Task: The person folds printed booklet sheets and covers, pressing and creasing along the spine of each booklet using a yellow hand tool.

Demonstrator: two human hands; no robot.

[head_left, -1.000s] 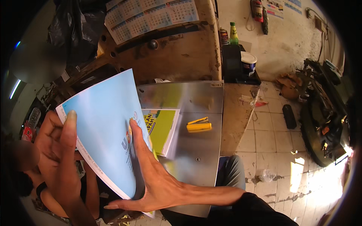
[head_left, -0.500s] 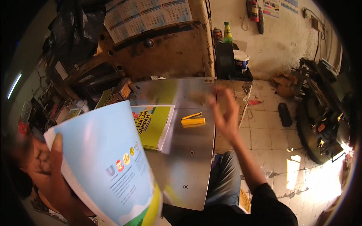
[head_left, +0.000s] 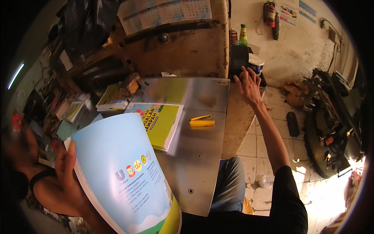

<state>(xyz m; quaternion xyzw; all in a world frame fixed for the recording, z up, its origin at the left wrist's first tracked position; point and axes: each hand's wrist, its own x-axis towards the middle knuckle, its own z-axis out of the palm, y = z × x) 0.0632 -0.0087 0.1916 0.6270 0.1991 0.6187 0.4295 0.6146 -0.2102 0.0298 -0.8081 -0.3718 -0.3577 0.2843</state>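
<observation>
My left hand (head_left: 66, 163) grips the left edge of a light blue booklet (head_left: 113, 156), thumb in front, its back cover bowed toward me. My right hand (head_left: 250, 89) is stretched out at the far right, fingers apart and with nothing seen in them. It hovers beyond the metal table's right edge, in front of a tub with a white lid (head_left: 256, 59). A yellow stapler (head_left: 202, 123) lies on the metal table (head_left: 183, 171). Left of it is a stack of green-covered booklets (head_left: 167, 126), partly hidden by the held booklet.
More booklets (head_left: 111, 95) lie at the back left beside a small wooden block (head_left: 129, 84). A green bottle (head_left: 243, 35) and a black box (head_left: 238, 58) stand at the back right. Another person's arm (head_left: 58, 193) is close on the left. Dark machinery (head_left: 331, 121) sits on the right floor.
My right hand has moved right and away from me, past the table edge toward the tub. My left hand still holds the booklet, now slightly lower and further right in view.
</observation>
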